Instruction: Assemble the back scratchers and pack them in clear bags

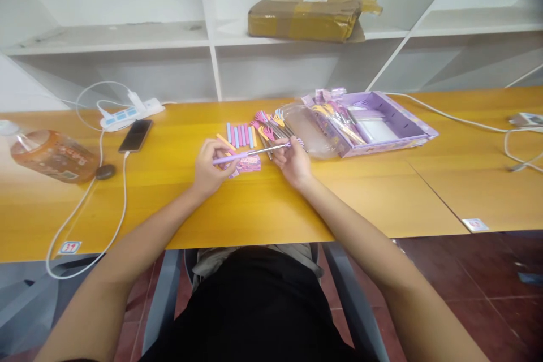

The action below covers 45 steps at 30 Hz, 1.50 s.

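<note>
Held level between both hands is a back scratcher [263,150] with a purple handle, a thin metal rod and a small purple claw head. My left hand [208,168] is closed around the handle. My right hand [296,165] pinches the rod close to the claw end. Just beyond my hands, a row of coloured handle tubes [241,136] in blue, pink, purple and orange lies side by side. To their right is a pile of claw heads on metal rods [266,123]. Small pink printed cards [250,164] lie partly hidden beneath the back scratcher and my left hand.
A purple cardboard tray [388,146] and a clear plastic bag [316,136] with more scratcher parts stand right. At left are a bottle [55,155], a phone [136,136], a power strip [133,115] and looping cables. A taped carton [303,18] sits on the shelf.
</note>
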Each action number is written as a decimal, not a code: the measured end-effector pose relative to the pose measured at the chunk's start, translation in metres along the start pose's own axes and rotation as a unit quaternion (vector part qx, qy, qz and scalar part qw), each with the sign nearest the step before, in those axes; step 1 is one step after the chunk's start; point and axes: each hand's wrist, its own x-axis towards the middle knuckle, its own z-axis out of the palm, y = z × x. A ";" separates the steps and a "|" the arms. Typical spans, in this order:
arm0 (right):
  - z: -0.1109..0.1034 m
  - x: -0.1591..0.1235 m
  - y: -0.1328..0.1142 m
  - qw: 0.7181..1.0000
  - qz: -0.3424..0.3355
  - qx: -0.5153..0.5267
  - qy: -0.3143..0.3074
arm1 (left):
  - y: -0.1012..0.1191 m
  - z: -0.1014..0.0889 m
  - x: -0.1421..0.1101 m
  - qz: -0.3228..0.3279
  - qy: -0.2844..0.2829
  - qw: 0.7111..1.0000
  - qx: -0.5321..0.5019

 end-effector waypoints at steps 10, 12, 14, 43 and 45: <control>0.012 -0.014 0.005 1.000 -0.002 0.014 -0.018 | 0.008 0.006 -0.007 -0.003 0.004 1.000 0.019; 0.015 -0.017 0.007 1.000 0.000 0.007 -0.019 | 0.007 0.007 -0.008 -0.001 0.005 1.000 0.022; 0.018 -0.019 0.009 1.000 0.005 0.003 -0.014 | 0.006 0.008 -0.009 -0.003 0.004 1.000 0.028; 0.035 -0.045 -0.060 0.989 -0.129 -0.077 -0.018 | 0.067 -0.034 0.007 -0.185 -0.246 0.942 -0.134; 0.038 -0.071 -0.067 0.991 -0.115 -0.063 -0.012 | 0.086 -0.047 -0.010 -0.252 -0.233 0.910 -0.233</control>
